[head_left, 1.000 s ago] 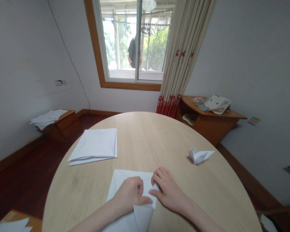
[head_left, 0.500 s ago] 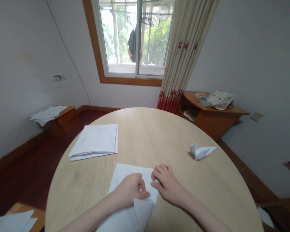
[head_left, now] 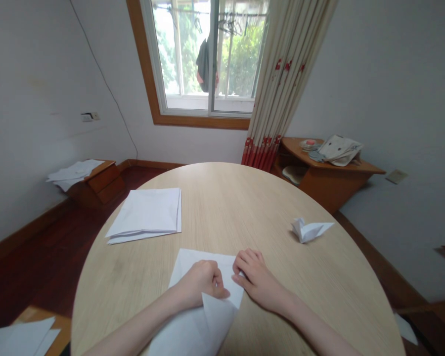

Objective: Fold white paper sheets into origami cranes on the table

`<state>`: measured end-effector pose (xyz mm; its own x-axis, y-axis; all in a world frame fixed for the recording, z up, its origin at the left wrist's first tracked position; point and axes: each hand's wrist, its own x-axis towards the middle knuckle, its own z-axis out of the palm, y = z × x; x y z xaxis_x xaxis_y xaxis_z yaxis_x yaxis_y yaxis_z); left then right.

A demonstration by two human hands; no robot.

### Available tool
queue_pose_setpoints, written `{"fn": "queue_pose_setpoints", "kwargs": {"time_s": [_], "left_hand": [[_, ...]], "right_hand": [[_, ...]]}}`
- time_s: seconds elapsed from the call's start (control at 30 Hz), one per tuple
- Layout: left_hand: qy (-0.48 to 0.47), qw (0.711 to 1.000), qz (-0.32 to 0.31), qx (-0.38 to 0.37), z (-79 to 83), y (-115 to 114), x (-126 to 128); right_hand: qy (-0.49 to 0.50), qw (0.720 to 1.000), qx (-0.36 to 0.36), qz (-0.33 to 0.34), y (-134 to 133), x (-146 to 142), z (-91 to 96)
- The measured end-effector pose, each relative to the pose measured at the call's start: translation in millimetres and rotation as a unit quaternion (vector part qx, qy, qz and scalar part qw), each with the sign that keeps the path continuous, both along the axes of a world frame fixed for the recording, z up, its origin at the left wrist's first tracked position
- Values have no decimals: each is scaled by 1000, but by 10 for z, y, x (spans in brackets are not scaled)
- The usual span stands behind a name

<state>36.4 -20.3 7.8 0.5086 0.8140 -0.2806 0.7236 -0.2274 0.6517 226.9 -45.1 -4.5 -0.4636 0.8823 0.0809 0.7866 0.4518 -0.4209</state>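
Observation:
A white sheet of paper (head_left: pixel 193 326) lies at the near side of the table, with a flap folded up towards its right edge. My left hand (head_left: pixel 205 282) rests on it, fingers curled and thumb pressed down by the top of the flap. At the paper's upper right edge, my right hand (head_left: pixel 254 277) is closed, with thumb and bent fingers pinching that edge. The fingertips of both hands are partly hidden. Farther off to the right stands a folded paper figure (head_left: pixel 311 230), pointed at one end.
The round wooden table (head_left: pixel 226 198) carries a stack of white paper (head_left: pixel 148 210) at its left. Beyond it are a small cabinet with papers (head_left: pixel 76 170), a corner desk (head_left: pixel 330 183) with a cloth bag (head_left: pixel 341 150), and a curtain (head_left: pixel 282 84). More sheets (head_left: pixel 20 338) lie at the lower left.
My left hand has shifted very slightly up and left, its fingers a little more curled over the paper. My right hand keeps its place at the edge.

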Motion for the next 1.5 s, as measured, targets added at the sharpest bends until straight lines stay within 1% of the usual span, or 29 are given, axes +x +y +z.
{"fn": "queue_pose_setpoints", "kwargs": {"time_s": [0.27, 0.4, 0.53, 0.67, 0.73, 0.87, 0.93, 1.07, 1.17, 1.27, 1.5], "left_hand": [[-20, 1000, -2, -2, 15, -7, 0], [-33, 999, -5, 5, -40, 22, -12], [-61, 998, -7, 33, -126, 66, -29], [-73, 996, -39, 44, -159, 70, -35], [-70, 995, -57, 49, -153, 58, -34], [-75, 993, -75, 51, -144, 51, -32], [-79, 992, -82, 47, -152, 61, -33], [-77, 992, -84, 45, -165, 78, -40], [-75, 993, -81, 45, -162, 77, -40], [-74, 993, -80, 46, -158, 78, -34], [-66, 993, -82, 44, -168, 92, -31]], "right_hand": [[-4, 1000, -1, 2, 17, -7, -26], [-5, 1000, 3, 3, 15, -4, -23], [-2, 1000, 7, 8, 3, 8, -18], [3, 1000, 14, 8, 6, 43, -24], [13, 999, 34, 3, 17, 80, -14], [13, 994, 111, -9, 18, 183, 60], [-18, 992, 122, 19, -14, 214, 104], [-78, 993, 62, 69, -136, 159, 128], [-82, 990, 30, 110, -217, 54, 91], [-75, 988, 29, 129, -253, -19, 53], [-91, 986, 37, 132, -238, -17, -30]]}}
